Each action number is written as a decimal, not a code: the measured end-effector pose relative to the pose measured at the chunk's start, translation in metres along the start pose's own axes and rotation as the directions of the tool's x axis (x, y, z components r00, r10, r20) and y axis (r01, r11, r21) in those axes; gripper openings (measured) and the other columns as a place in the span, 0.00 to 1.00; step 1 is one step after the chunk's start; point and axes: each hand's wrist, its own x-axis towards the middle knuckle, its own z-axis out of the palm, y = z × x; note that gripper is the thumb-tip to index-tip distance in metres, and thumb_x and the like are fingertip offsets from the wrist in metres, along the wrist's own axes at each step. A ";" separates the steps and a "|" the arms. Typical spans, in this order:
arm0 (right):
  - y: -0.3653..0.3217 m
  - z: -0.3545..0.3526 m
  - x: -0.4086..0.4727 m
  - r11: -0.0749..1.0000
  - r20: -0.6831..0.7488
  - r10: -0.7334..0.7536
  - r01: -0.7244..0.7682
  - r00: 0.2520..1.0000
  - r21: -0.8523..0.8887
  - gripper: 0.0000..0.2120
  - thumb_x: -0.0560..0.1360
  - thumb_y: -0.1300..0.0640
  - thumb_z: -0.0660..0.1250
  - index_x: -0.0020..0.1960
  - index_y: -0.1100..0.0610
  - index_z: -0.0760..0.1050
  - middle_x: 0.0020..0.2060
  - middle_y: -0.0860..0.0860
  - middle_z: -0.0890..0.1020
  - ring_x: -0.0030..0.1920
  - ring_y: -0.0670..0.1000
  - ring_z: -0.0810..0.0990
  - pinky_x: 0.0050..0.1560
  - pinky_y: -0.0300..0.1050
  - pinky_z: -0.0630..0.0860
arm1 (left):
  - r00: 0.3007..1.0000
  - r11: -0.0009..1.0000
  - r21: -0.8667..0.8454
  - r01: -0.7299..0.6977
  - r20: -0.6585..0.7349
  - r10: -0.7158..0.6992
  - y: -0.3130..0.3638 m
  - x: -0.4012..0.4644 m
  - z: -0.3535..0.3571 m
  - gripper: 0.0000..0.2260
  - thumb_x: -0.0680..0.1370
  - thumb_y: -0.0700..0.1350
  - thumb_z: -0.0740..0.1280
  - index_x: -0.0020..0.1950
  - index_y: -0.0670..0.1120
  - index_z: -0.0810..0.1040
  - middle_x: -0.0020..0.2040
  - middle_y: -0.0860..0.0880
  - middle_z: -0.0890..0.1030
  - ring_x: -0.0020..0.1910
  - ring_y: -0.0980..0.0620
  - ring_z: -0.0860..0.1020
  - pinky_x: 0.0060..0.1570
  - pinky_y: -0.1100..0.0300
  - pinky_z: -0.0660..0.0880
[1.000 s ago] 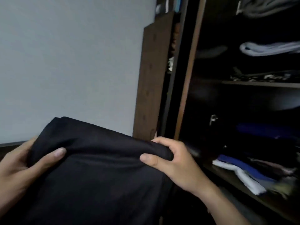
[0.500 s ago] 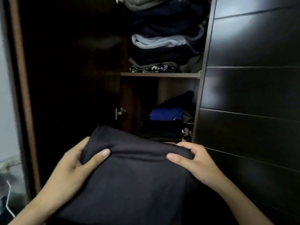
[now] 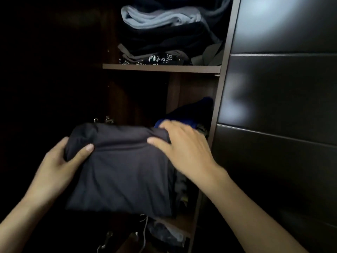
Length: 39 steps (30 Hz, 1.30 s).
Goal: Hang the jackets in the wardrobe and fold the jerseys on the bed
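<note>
Facing the open wardrobe fills nearly my whole view, so I take its upright frame post as my landmark. Right of that post runs a dark panelled door, closed and glossy. Left of the post, high up, a shelf carries a stack of folded clothes, pale blue on top and dark ones beneath. Below that shelf, still left of the post, sits the compartment I am working at, with a blue garment pushed to the back and mixed clothes under it. In front of that, I hold the folded dark jersey, level and close against the compartment's mouth, its far edge about at the shelf front. My left hand grips the jersey's near-left corner, thumb curled over the top and fingers beneath. My right hand lies on the far-right corner next to the post, thumb pressed on the cloth and fingers bent over the edge, holding it. I judge this jersey's folding done and its stowing just beginning; I cannot see the bed, any jackets, or how many pieces remain. Room is tight: the post hems my right hand, the blue garment blocks the back, and the shelf above caps the height. Left of the jersey is only darkness, so I cannot tell what space lies there.
</note>
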 end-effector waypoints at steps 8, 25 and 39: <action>0.062 0.054 0.172 0.850 0.082 0.349 -0.278 0.933 -0.448 0.19 0.86 0.46 0.57 0.69 0.57 0.75 0.67 0.57 0.79 0.67 0.61 0.77 0.51 0.49 0.69 | 0.998 0.997 -0.059 0.050 0.037 -0.048 -0.053 0.152 0.124 0.15 0.77 0.48 0.74 0.57 0.40 0.77 0.51 0.45 0.82 0.51 0.47 0.80 0.51 0.53 0.75; 0.103 0.204 0.119 0.882 0.267 0.438 -0.352 0.858 -0.313 0.27 0.86 0.43 0.47 0.82 0.53 0.55 0.83 0.55 0.56 0.82 0.56 0.51 0.80 0.58 0.43 | 0.848 0.877 0.292 -0.383 0.488 0.208 -0.100 0.167 0.234 0.19 0.85 0.53 0.56 0.73 0.50 0.74 0.74 0.49 0.73 0.73 0.47 0.70 0.70 0.47 0.66; 0.068 0.149 0.057 0.888 0.100 0.445 -0.453 0.890 0.077 0.27 0.85 0.42 0.54 0.79 0.56 0.64 0.77 0.54 0.68 0.78 0.55 0.63 0.78 0.51 0.58 | 0.846 0.888 0.383 -0.255 0.533 0.013 -0.074 0.115 0.205 0.24 0.85 0.58 0.51 0.80 0.53 0.64 0.81 0.52 0.62 0.80 0.51 0.59 0.78 0.47 0.54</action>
